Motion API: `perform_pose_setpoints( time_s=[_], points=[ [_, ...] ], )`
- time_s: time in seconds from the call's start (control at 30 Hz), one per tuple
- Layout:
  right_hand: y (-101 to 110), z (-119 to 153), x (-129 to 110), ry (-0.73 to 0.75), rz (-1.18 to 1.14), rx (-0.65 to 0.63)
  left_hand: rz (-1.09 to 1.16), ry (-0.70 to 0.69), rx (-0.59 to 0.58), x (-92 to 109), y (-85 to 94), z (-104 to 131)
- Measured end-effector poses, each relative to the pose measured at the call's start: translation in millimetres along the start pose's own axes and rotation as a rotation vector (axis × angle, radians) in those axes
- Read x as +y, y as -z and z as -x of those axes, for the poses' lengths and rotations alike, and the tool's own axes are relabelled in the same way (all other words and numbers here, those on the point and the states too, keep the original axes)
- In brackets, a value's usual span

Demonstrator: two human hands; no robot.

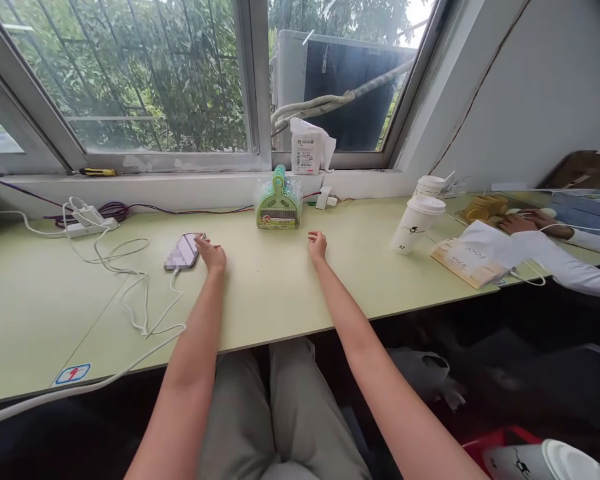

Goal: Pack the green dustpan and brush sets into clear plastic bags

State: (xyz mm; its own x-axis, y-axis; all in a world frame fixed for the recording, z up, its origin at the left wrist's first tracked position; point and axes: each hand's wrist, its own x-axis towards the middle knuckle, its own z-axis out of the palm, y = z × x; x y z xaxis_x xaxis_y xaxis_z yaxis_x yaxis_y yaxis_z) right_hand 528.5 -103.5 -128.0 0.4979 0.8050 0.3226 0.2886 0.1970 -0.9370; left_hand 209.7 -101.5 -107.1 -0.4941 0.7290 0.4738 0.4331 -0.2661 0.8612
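My left hand (212,255) is at the right edge of a phone (183,252), its fingers stretched out and apart. The fingertips overlap the phone's upper right corner; whether they touch it I cannot tell. A white charging cable (174,281) runs from the phone's lower end. My right hand (318,247) rests on the pale green table (265,293), fingers loosely bent, with nothing in it. Beyond and between the hands, a green mini dustpan and brush set (278,203) in clear plastic stands upright against the wall.
Two lidded paper cups (416,227) and a paper bag (473,257) stand to the right, near another person's sleeve (575,267). On the left are a power strip (91,221) and tangled cables. A tissue pack (310,148) and a yellow cutter (97,172) lie on the sill.
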Motion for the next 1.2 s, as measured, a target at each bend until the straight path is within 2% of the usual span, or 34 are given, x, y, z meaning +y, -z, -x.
perform_pose_setpoints(
  time_s=[0.17, 0.3, 0.47, 0.63, 0.7, 0.87, 1.07, 1.2],
  points=[
    [-4, -3, -1, -0.026, 0.006, 0.018, -0.11, -0.124, -0.139, 9, -2.3, 7],
    [-9, -11, 4, -0.006, 0.081, -0.004, -0.169, -0.116, -0.252, 6, -4.7, 7],
    [-14, -51, -10, 0.006, 0.185, 0.004, -0.179, -0.078, -0.334, -1, -9.4, 4],
    [-31, -85, -37, 0.03, 0.36, -0.17, -0.216, -0.075, -0.353, -2, -14.1, -1],
    [-41, -87, -41, 0.005, 0.429, -0.188, -0.216, -0.07, -0.362, -1, -15.1, -2],
    [-59, -81, -30, -0.039, 0.458, -0.098, -0.208, -0.115, -0.396, 4, -15.1, -2],
    [-57, -82, -18, 0.137, 0.408, -0.135, -0.164, -0.111, -0.382, 8, -12.8, -2],
    [-50, -73, -27, 0.105, 0.258, -0.121, -0.13, -0.117, -0.37, 7, -12.6, -2]
  ],
)
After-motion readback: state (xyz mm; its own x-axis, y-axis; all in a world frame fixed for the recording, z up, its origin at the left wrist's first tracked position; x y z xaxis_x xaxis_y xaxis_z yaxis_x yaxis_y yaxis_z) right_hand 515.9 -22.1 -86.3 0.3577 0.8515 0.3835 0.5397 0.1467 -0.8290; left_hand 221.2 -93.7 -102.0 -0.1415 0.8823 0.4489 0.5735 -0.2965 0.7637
